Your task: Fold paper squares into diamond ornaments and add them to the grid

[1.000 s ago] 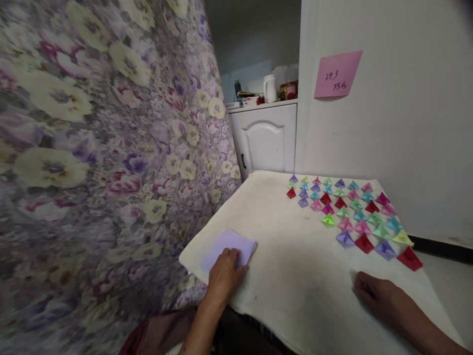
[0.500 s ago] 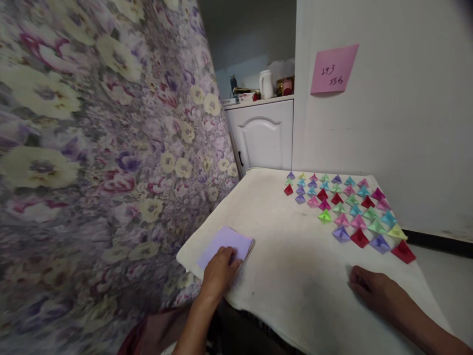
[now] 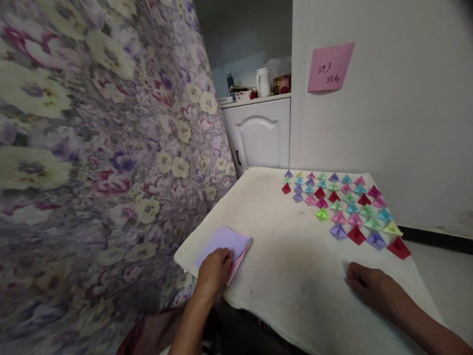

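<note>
My left hand (image 3: pixel 213 270) rests on the near edge of a small stack of coloured paper squares (image 3: pixel 228 243) with a lilac sheet on top, at the left corner of the white table (image 3: pixel 291 256). Its fingers curl over the stack's edge and the sheets there fan apart. My right hand (image 3: pixel 365 283) lies on the table at the near right with fingers loosely curled, and nothing shows in it. Several small folded paper shapes (image 3: pixel 343 207) in red, pink, green, blue, purple and yellow lie in rows at the far right of the table.
A floral fabric surface (image 3: pixel 92 148) fills the left side, close to the table's left edge. A white wall (image 3: pixel 399 123) with a pink sticky note (image 3: pixel 330 66) stands behind the table. Farther back a white cabinet (image 3: pixel 260 135) carries a jug and jars.
My left hand has slid back to the near edge of the paper stack, and the edge now fans open. The camera has shifted slightly. My right hand stays put.
</note>
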Tool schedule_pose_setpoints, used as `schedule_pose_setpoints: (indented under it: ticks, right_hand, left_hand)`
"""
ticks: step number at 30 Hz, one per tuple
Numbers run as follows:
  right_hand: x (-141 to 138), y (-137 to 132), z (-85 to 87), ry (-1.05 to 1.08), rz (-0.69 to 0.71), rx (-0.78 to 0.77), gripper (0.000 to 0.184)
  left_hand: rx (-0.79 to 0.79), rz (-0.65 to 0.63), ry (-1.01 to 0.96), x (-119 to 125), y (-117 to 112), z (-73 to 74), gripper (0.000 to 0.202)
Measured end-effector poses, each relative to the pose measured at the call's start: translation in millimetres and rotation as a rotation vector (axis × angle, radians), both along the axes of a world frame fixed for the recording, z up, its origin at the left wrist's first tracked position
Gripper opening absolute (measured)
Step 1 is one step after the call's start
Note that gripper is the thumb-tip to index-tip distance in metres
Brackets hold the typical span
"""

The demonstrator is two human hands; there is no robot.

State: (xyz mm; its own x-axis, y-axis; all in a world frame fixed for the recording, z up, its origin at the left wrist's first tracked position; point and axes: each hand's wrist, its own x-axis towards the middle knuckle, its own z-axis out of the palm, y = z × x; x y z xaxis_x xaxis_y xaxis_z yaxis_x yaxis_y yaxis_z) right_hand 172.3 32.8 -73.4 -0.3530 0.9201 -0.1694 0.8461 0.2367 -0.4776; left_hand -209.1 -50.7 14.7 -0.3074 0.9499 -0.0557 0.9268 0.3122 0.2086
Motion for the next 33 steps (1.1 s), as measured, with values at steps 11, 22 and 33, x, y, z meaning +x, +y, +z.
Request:
schedule_pose_setpoints:
  ticks: [11, 22, 33]
  right_hand:
    - [-4.8, -3.7, 5.7, 0.000, -0.007, 0.050, 0.012]
    - [-50.4, -31.8, 62.9, 1.226, -0.063, -0.753, 0.043]
    - [-34.3, -22.9, 62.7, 1.717, -0.529, -0.553, 0.029]
  left_hand:
    - [0.272, 0.046, 0.037, 22.3, 0.8, 16.4, 0.017]
    - [0.522, -0.707, 0.110, 144.9, 16.3, -6.4, 0.023]
    - [0.742, -0.988, -0.246, 204.6, 32.3, -14.8, 0.006]
